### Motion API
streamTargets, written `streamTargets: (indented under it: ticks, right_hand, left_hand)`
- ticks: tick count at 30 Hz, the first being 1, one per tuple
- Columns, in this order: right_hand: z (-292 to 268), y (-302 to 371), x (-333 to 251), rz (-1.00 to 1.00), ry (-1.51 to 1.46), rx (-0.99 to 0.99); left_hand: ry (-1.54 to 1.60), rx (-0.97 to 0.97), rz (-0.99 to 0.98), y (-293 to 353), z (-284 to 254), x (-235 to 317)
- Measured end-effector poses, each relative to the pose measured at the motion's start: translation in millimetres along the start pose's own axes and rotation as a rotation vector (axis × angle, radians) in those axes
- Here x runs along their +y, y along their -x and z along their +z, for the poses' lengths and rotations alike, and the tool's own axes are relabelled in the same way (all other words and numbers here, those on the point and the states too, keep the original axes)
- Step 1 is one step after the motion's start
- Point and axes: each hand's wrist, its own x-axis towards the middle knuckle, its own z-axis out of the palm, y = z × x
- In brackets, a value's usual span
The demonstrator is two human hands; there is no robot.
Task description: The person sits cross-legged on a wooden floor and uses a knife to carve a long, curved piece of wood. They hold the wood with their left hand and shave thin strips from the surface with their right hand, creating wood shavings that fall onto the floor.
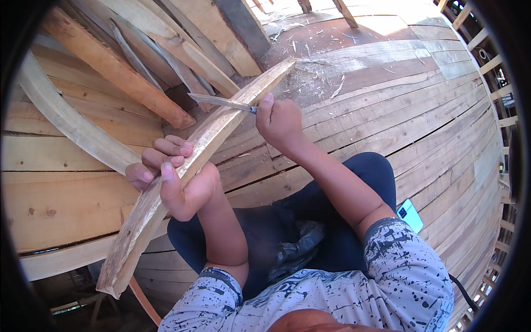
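A long, slightly curved wooden piece [218, 130] slants across my lap from lower left to upper right. My left hand [180, 174] is wrapped round it near the middle, thumb on top and fingertips over the far side. In my right hand [279, 122] is the handle of a knife [221, 102], mostly covered by my closed fingers. The knife's blade points left and lies across the upper part of the wooden piece, seemingly touching its surface. Pale cut faces show along the wood's upper edge.
Planks and beams [116, 66] lean at the upper left, beside a curved timber rib [77, 127]. Wood shavings [337, 86] litter the plank floor [381, 116]. Near my right knee lies a light blue phone [410, 216]. At the lower left is a dark opening [72, 299].
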Motion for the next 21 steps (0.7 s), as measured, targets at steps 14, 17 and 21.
streamTargets:
  ticks: [14, 17, 21]
  right_hand:
    - [-73.2, 31.8, -62.9, 0.728, -1.175, -0.530]
    - [-69.2, 43.1, -63.1, 0.708, -1.207, -0.489]
    - [-68.1, 53.1, -61.6, 0.717, -1.229, -0.427]
  left_hand:
    - [-0.353, -0.611, -0.051, -10.2, 41.7, 64.2]
    - [-0.340, -0.694, -0.086, -1.9, 31.7, 81.1]
    - [-0.189, -0.640, 0.028, 9.8, 6.0, 108.1]
